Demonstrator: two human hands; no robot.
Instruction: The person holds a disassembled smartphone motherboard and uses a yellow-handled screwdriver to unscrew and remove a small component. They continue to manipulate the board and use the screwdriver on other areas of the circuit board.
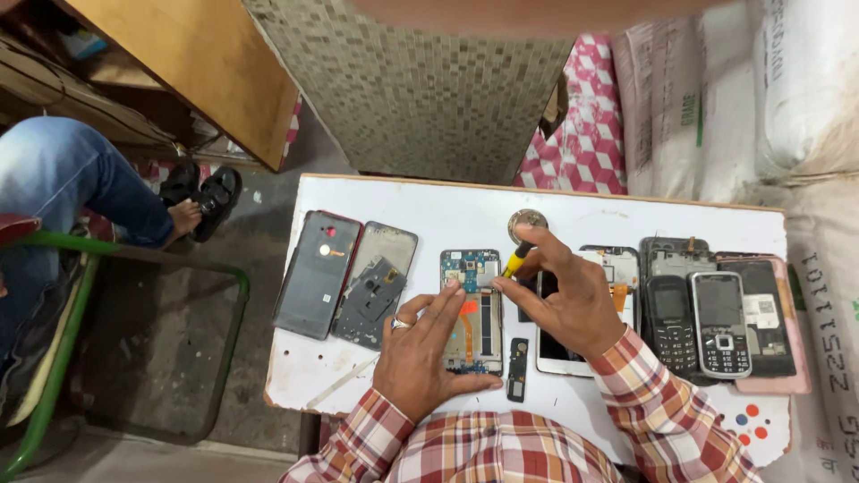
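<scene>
Now the left hand lies flat on an opened phone in the middle of the white desk, fingers spread and holding nothing. Just beside it, the right hand grips a yellow-handled screwdriver, its tip on the phone's upper part.

A white table is shown. On it are laid a dark phone back cover, a grey inner frame, an opened phone, a small black part, a round metal disc and two keypad phones.
</scene>
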